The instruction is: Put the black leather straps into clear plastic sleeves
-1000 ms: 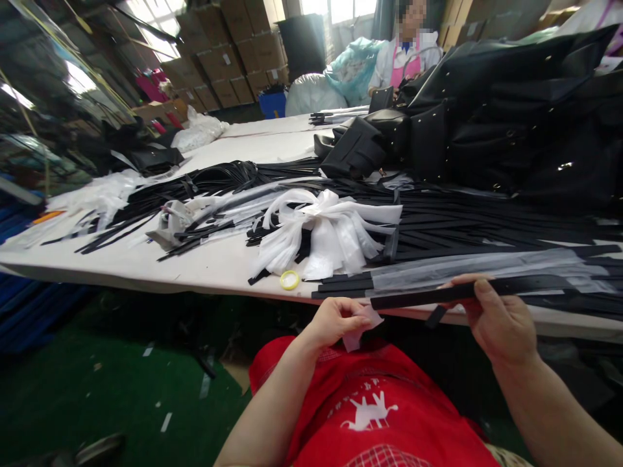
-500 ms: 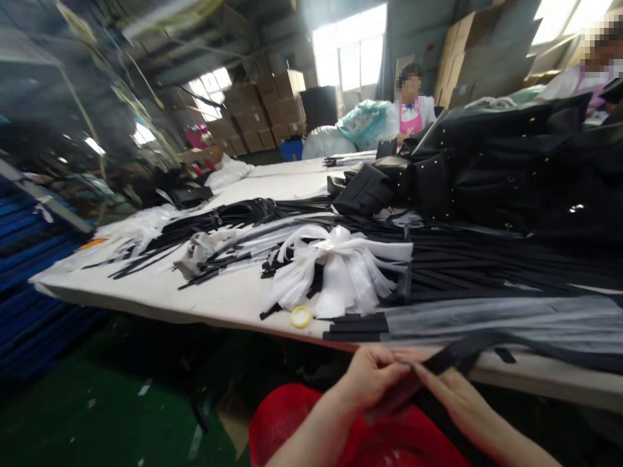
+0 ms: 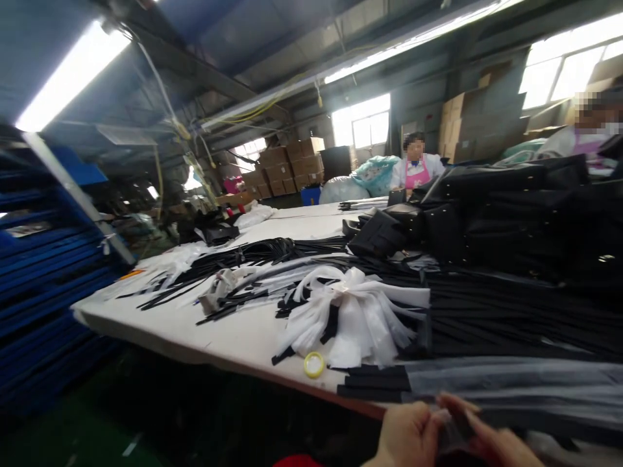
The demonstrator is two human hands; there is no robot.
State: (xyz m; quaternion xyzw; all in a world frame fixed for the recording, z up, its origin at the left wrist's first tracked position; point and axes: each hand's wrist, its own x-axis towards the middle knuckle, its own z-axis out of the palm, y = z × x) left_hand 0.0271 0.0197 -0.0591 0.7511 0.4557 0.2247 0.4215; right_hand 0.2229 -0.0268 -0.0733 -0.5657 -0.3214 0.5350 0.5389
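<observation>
At the bottom edge of the head view, my left hand (image 3: 409, 433) is closed with its thumb and fingers pinching a thin translucent plastic sleeve (image 3: 448, 436). Close beside it on the right, my right hand (image 3: 499, 447) is closed around the end of a black strap (image 3: 457, 460), which shows only as a dark patch by the sleeve. Blur and the frame's lower edge hide how far the strap sits in the plastic. Both hands are just in front of the table edge, near black straps in clear sleeves (image 3: 506, 383).
On the white table (image 3: 243, 344) lie a fanned bundle of white plastic sleeves (image 3: 350, 318), a yellow tape roll (image 3: 314, 364), a tape dispenser (image 3: 217, 290) and many black straps (image 3: 511, 318). Black leather bags (image 3: 516, 220) are heaped at right. A co-worker (image 3: 416, 165) is across the table.
My hands came together, bringing the strap end to the plastic sleeve, and have dropped toward the frame's bottom edge. The view has tilted up, so more ceiling shows.
</observation>
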